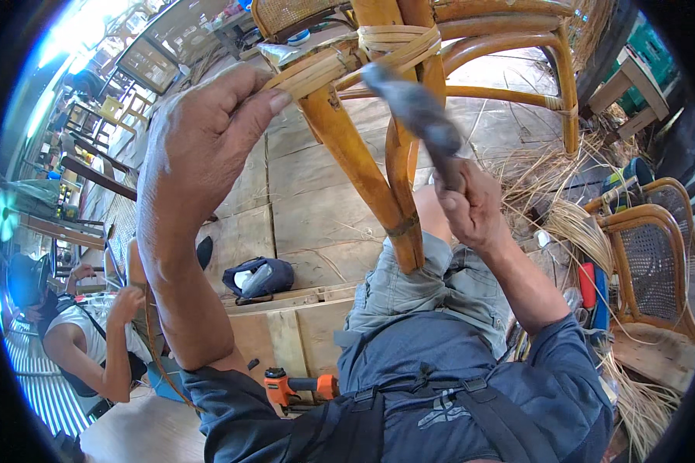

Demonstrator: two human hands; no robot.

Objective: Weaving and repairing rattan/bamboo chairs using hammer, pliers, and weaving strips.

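A rattan chair frame [355, 158] stands in front of me, its pale binding strips [398, 40] wrapped around a joint near the top. My left hand [208, 127] pinches a flat rattan strip [316, 71] between thumb and fingers, along the upper rail left of that joint. Gripped in my right hand [472, 202] is a hammer [421, 112], its head blurred and close to the wrapped joint. The lower end of one yellow-brown leg comes down by my knee.
Loose rattan strands [579, 224] litter the floor at the right, beside a chair with woven panels [649, 258]. An orange and black power tool [297, 386] lies near my left side. A dark blue bag [259, 278] rests on the floor. Another person [93, 339] sits at the left.
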